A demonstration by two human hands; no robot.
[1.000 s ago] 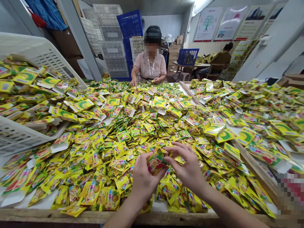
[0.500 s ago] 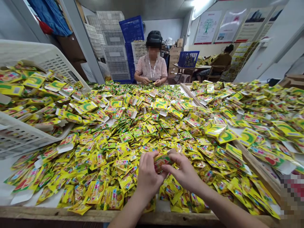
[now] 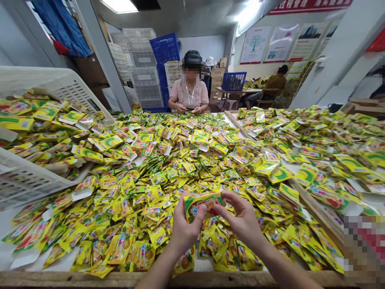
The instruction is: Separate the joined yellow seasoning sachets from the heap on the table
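A small yellow and green candy box [image 3: 207,200] is held level between my two hands, above the heap. My left hand [image 3: 187,222] grips its left end, with the thumb across the printed front. At the right end, my right hand [image 3: 240,212] pinches the box between thumb and fingers. Yellow candy packets [image 3: 144,253] lie in a thick layer under and around both hands. Whether anything is inside the box cannot be seen.
On the left a tipped white plastic crate [image 3: 72,86] spills small boxes. A wooden divider [image 3: 319,216] runs along the right, with more boxes beyond it. Across the table sits a co-worker [image 3: 189,94], hands low over the packets. The wooden table edge [image 3: 114,279] is nearest me.
The candy box has turned so its printed front faces me more fully, and my left thumb now lies across it. The camera view has tilted slightly upward.
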